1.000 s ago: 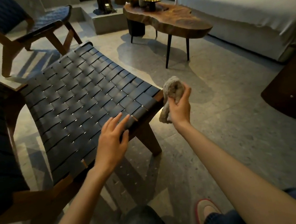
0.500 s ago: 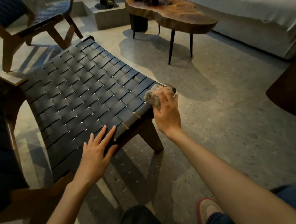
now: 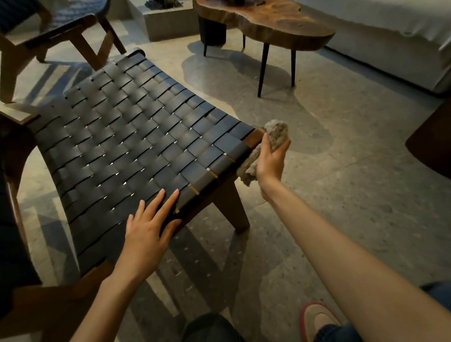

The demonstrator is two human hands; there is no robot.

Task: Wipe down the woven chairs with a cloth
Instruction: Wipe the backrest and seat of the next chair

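Dim room, stone floor (image 3: 359, 184): the left hand (image 3: 145, 230) lies flat, fingers straight, on the near edge of the woven chair (image 3: 131, 136); the right hand (image 3: 270, 162) curls its fingers round a bunched cloth (image 3: 277, 133) that touches the seat's front corner. Bunched so, the cloth may skip the gaps between straps. The chair's back is cut off at left, and the farther chair (image 3: 58, 21) is partly out of frame.

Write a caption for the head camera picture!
The right hand holds a cloth at a corner of the woven chair, left hand flat on its seat.
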